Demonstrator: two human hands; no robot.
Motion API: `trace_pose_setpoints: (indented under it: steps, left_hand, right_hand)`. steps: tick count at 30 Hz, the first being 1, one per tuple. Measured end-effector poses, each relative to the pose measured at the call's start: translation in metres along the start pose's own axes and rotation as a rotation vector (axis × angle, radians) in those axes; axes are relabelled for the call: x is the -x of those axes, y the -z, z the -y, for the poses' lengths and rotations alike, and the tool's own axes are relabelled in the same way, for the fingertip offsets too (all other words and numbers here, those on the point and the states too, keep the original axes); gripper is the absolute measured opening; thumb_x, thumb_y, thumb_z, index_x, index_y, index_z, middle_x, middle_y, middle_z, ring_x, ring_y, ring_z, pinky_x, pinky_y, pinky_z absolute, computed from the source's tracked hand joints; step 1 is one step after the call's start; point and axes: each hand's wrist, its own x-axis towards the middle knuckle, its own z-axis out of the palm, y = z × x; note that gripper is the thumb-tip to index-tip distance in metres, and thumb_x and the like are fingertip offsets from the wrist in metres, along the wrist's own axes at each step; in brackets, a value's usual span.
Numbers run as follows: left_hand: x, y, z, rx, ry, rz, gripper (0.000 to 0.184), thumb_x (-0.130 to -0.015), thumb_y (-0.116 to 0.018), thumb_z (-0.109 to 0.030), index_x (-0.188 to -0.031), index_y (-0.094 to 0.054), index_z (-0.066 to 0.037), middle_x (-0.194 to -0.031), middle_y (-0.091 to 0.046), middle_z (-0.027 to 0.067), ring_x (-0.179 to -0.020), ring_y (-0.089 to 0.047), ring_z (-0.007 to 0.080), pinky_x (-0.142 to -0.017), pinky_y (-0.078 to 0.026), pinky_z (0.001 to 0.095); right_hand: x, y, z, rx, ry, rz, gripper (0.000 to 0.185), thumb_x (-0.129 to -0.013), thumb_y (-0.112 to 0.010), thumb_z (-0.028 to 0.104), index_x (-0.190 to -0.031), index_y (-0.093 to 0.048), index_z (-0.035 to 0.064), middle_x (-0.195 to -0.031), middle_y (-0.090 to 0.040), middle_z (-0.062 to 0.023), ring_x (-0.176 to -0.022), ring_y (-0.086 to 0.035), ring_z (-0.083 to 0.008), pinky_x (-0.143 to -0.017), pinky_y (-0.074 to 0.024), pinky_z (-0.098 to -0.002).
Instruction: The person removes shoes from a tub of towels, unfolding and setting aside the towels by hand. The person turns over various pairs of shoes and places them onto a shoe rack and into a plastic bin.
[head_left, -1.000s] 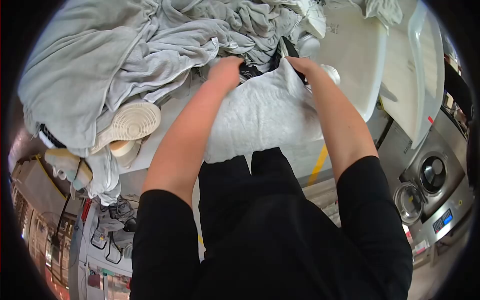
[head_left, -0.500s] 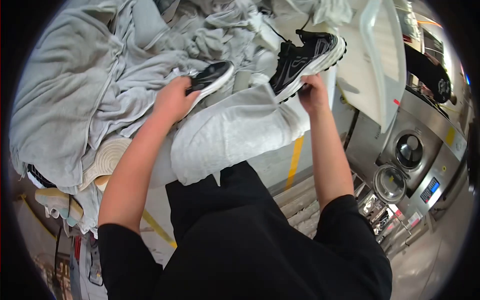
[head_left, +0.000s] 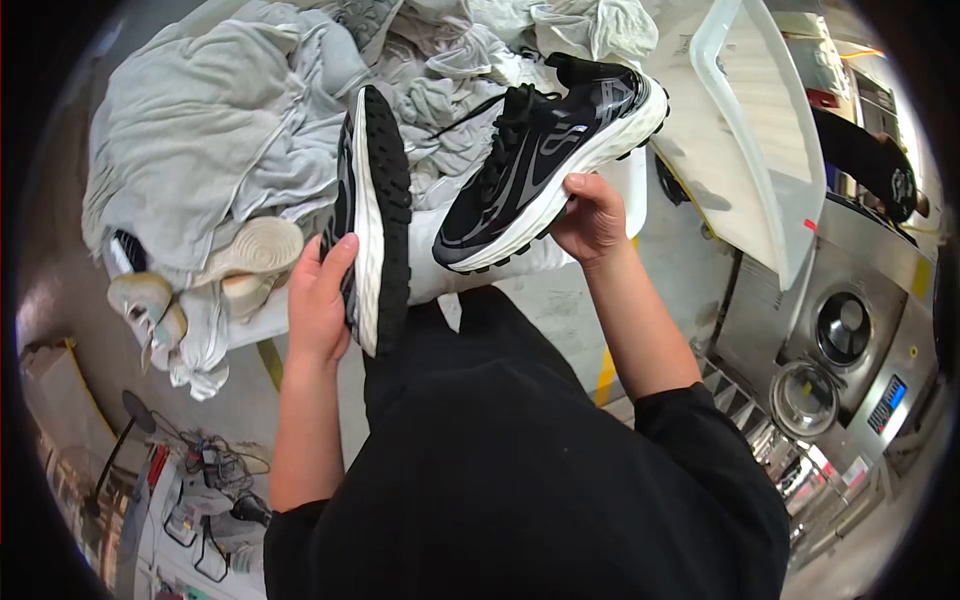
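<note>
Clearly, both of the person's hands are closed on black shoes; the left hand (head_left: 320, 300) grips one shoe (head_left: 368, 220) near its lower end, thumb against the white midsole; that shoe rises on edge at one o'clock from the hand, its dark tread facing three o'clock; the right hand (head_left: 592, 220) holds the other shoe (head_left: 545, 165) by the midsole, heel at one o'clock from the hand and toe at nine, a lace trailing toward eight; the shoes are apart; grey cloths (head_left: 220, 130) lie heaped at eleven o'clock from the left hand; a beige sole (head_left: 262, 245) shows at ten.
</note>
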Motion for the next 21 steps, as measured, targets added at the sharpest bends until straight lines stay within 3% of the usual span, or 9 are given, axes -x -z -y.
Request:
trace_pose_setpoints:
  steps: [3, 5, 7, 9, 14, 17, 18, 19, 21]
  left_hand:
    - [0.046, -0.023, 0.009, 0.062, -0.071, -0.05, 0.023, -0.1, -0.059, -0.013, -0.118, -0.06, 0.001, -0.105, -0.07, 0.0093, -0.091, -0.069, 0.0152, -0.081, -0.055, 0.0293]
    - [0.07, -0.029, 0.018, 0.099, -0.14, -0.053, 0.021, -0.1, -0.059, -0.013, -0.117, -0.061, 0.001, -0.103, -0.07, 0.0073, -0.088, -0.067, 0.0127, -0.079, -0.054, 0.0277]
    - [0.092, -0.041, 0.025, 0.094, -0.207, -0.093, 0.018, -0.1, -0.06, -0.012, -0.113, -0.062, 0.0, -0.102, -0.07, 0.0056, -0.086, -0.066, 0.0101, -0.078, -0.052, 0.0259]
    - [0.112, -0.05, 0.032, 0.034, -0.29, -0.135, 0.008, -0.099, -0.063, -0.011, -0.097, -0.06, -0.005, -0.092, -0.067, 0.0008, -0.079, -0.059, 0.0052, -0.073, -0.048, 0.0232]
    - [0.156, -0.074, 0.048, -0.259, -0.541, -0.252, 0.018, -0.096, -0.069, -0.01, -0.087, -0.054, -0.006, -0.083, -0.06, -0.0049, -0.075, -0.049, 0.0007, -0.07, -0.041, 0.02]
    - [0.17, -0.088, 0.058, -0.331, -0.679, -0.276, 0.02, -0.095, -0.07, -0.006, -0.087, -0.051, -0.005, -0.088, -0.06, -0.0021, -0.078, -0.05, 0.0021, -0.074, -0.042, 0.0207]
    - [0.172, -0.092, 0.062, -0.352, -0.728, -0.278, 0.02, -0.095, -0.07, -0.006, -0.088, -0.051, -0.005, -0.09, -0.06, -0.0011, -0.079, -0.05, 0.0027, -0.074, -0.042, 0.0211]
    - [0.174, -0.095, 0.064, -0.374, -0.777, -0.279, 0.02, -0.094, -0.07, -0.005, -0.088, -0.051, -0.005, -0.092, -0.06, -0.0001, -0.08, -0.05, 0.0033, -0.075, -0.043, 0.0215]
    - [0.175, -0.097, 0.072, -0.389, -0.791, -0.287, 0.02, -0.094, -0.07, -0.005, -0.089, -0.051, -0.005, -0.095, -0.06, 0.0012, -0.082, -0.05, 0.0041, -0.076, -0.043, 0.0221]
  right_hand:
    - [0.026, -0.017, -0.007, 0.121, 0.021, -0.042, 0.035, -0.088, -0.063, 0.014, -0.12, -0.064, 0.0025, -0.106, -0.073, -0.0083, -0.102, -0.07, -0.0226, -0.098, -0.052, -0.039]
    - [0.036, -0.019, -0.01, 0.321, 0.115, -0.122, 0.051, -0.085, -0.069, 0.016, -0.133, -0.056, 0.0026, -0.124, -0.067, -0.0093, -0.118, -0.062, -0.0222, -0.106, -0.0457, -0.0386]
    - [0.044, -0.018, -0.006, 0.527, 0.186, -0.164, 0.071, -0.079, -0.08, 0.016, -0.14, -0.047, 0.0044, -0.131, -0.06, -0.0077, -0.121, -0.056, -0.0207, -0.107, -0.0423, -0.0378]
    - [0.051, -0.013, 0.001, 0.816, 0.181, -0.253, 0.085, -0.074, -0.088, 0.017, -0.142, -0.039, 0.0028, -0.131, -0.056, -0.0118, -0.118, -0.056, -0.0243, -0.1, -0.0486, -0.0387]
    - [0.056, 0.015, -0.012, 1.339, 0.408, -0.244, 0.086, -0.071, -0.09, 0.016, -0.136, -0.036, 0.0012, -0.127, -0.056, -0.0146, -0.112, -0.06, -0.0259, -0.093, -0.0531, -0.0394]
    - [0.048, 0.048, -0.031, 1.502, 0.617, -0.088, 0.078, -0.074, -0.089, 0.017, -0.137, -0.046, 0.0028, -0.125, -0.062, -0.0127, -0.113, -0.062, -0.0236, -0.095, -0.0508, -0.0393]
    - [0.048, 0.053, -0.037, 1.672, 0.752, -0.069, 0.083, -0.074, -0.088, 0.016, -0.135, -0.034, 0.0013, -0.124, -0.058, -0.0168, -0.115, -0.06, -0.0267, -0.099, -0.0491, -0.0384]
    - [0.053, 0.046, -0.048, 1.499, 0.665, -0.037, 0.083, -0.074, -0.087, 0.012, -0.136, -0.033, 0.0028, -0.128, -0.056, -0.0189, -0.118, -0.058, -0.0307, -0.102, -0.0464, -0.0408]
    - [0.053, 0.082, -0.064, 1.614, 0.807, 0.002, 0.086, -0.07, -0.088, 0.01, -0.136, -0.032, 0.0056, -0.134, -0.052, -0.0212, -0.122, -0.055, -0.0369, -0.106, -0.0437, -0.0441]
